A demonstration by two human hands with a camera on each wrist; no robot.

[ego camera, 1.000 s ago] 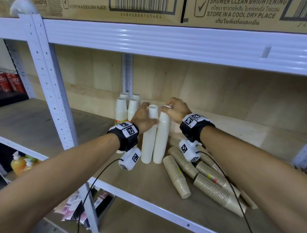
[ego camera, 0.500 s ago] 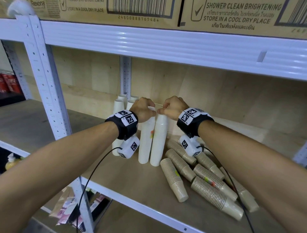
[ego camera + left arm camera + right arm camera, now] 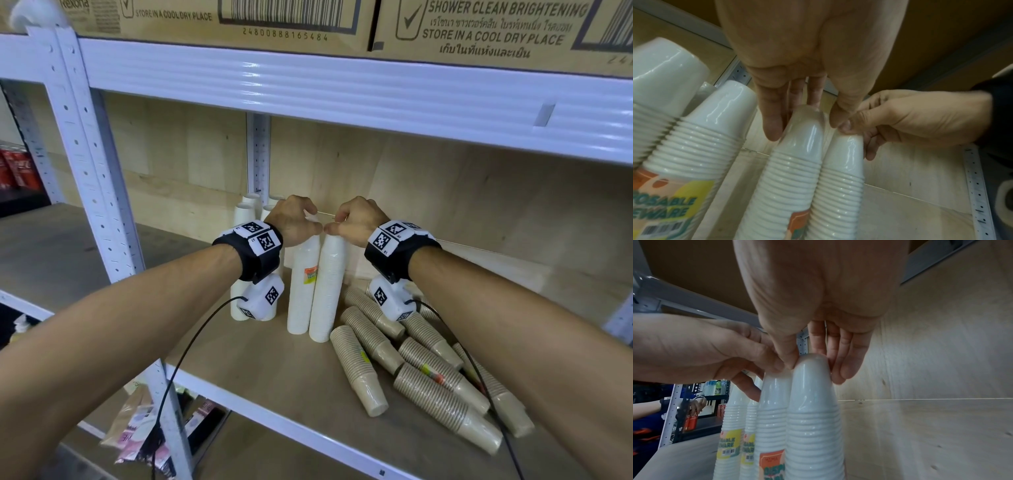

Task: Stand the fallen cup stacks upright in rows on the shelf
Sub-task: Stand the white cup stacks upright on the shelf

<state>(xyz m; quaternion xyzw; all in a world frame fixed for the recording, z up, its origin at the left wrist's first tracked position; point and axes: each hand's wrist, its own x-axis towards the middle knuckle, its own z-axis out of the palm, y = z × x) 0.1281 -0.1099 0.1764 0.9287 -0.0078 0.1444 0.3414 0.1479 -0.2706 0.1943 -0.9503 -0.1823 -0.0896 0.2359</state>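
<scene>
Two tall wrapped white cup stacks stand upright side by side on the wooden shelf point(image 3: 239, 370). My left hand point(image 3: 301, 222) grips the top of the left white stack point(image 3: 301, 294), thumb and fingers curled round its cap point(image 3: 803, 129). My right hand point(image 3: 346, 222) grips the top of the right white stack point(image 3: 327, 294) the same way point(image 3: 812, 394). The two thumbs touch between the stacks. Several brown paper cup stacks point(image 3: 363, 370) lie fallen on the shelf to the right, below my right wrist.
More white cup stacks point(image 3: 245, 212) stand upright behind and to the left, beside a white upright post point(image 3: 258, 154). A white beam point(image 3: 342, 85) with cardboard boxes point(image 3: 274, 17) above hangs close over my hands. The shelf's front edge point(image 3: 274, 421) is near.
Both hands have come over the tops of the two white stacks and closed on them. The stacks now stand straighter and pressed together.
</scene>
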